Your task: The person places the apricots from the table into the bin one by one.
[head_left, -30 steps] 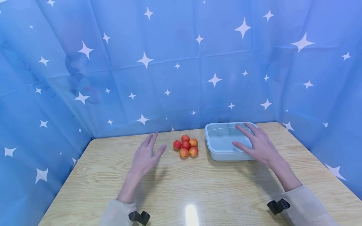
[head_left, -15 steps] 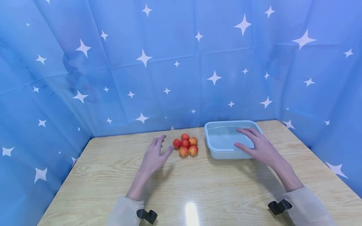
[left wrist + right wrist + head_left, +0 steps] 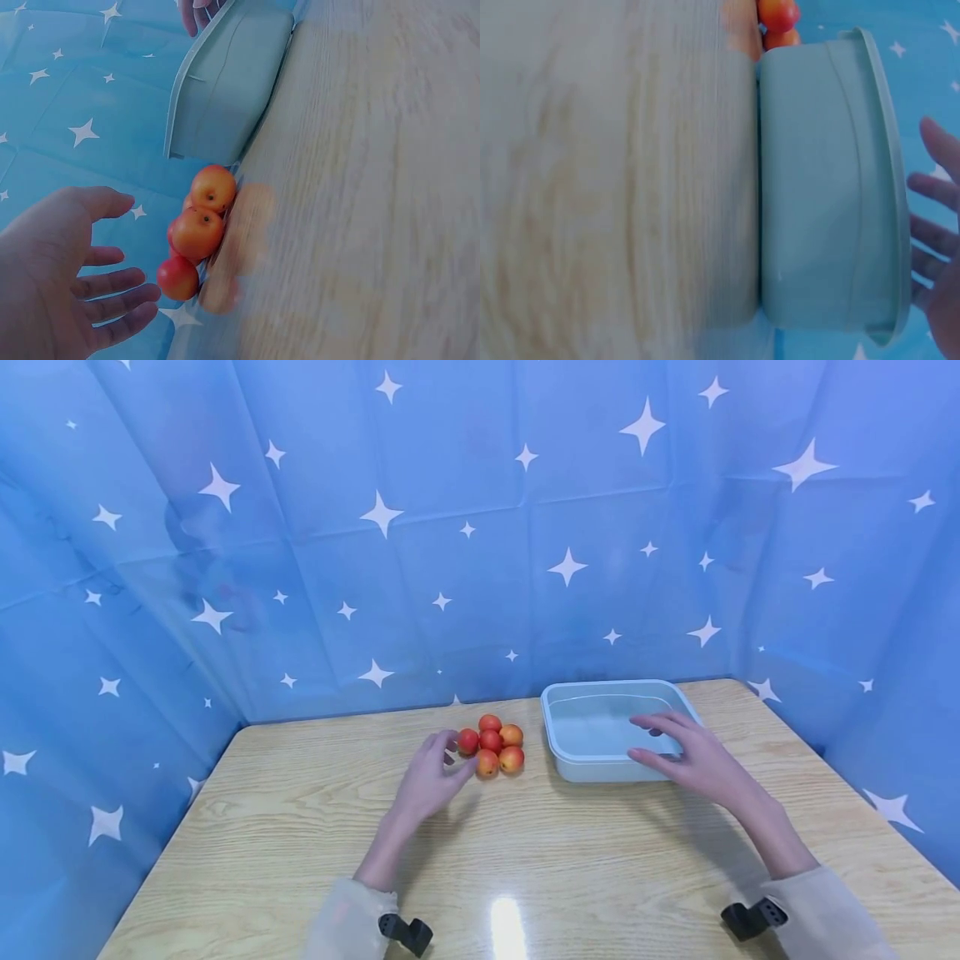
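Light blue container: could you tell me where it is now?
In the head view, the light blue container stands right of centre near the table's far edge, right of the fruits; the right hand hides its near right corner.

The person's left hand [image 3: 430, 783] is held out, thumb and fingers apart. The right hand [image 3: 699, 762] hovers, fingers loosely bent.

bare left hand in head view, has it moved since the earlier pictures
Yes: judged against the pale wooden table, the bare left hand has moved rightward, closer to the round red-orange fruits.
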Available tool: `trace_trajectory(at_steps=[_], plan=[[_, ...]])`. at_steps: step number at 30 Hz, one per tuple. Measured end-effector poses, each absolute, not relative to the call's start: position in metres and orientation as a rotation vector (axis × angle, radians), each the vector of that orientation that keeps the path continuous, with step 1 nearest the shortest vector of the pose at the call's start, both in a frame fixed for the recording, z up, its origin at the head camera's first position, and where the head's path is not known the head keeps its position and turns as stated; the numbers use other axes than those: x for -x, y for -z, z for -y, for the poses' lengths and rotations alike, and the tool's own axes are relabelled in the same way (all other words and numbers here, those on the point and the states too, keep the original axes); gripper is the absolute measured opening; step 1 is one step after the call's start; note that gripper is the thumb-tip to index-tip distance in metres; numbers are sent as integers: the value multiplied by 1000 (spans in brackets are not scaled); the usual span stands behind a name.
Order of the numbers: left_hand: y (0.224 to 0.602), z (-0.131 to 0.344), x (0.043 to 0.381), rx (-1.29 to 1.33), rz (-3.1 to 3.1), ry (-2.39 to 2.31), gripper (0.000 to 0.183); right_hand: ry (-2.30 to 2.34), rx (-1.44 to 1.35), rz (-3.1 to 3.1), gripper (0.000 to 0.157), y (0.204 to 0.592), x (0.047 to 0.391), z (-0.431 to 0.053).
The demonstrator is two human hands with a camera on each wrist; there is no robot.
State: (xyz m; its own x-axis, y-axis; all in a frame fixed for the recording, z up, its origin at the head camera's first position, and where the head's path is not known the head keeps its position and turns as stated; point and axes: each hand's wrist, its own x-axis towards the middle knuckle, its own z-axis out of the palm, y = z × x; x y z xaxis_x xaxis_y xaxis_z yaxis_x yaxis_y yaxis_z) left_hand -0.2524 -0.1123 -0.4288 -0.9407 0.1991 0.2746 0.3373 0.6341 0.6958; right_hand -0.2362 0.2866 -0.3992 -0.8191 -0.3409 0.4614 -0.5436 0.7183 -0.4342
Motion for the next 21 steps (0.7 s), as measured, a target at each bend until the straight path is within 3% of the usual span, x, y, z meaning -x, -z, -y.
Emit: trace_trajectory(at_steps=[21], plan=[[437,93,256,513,2724,1223,36,-869,-824,2413,21,408,239,-292]])
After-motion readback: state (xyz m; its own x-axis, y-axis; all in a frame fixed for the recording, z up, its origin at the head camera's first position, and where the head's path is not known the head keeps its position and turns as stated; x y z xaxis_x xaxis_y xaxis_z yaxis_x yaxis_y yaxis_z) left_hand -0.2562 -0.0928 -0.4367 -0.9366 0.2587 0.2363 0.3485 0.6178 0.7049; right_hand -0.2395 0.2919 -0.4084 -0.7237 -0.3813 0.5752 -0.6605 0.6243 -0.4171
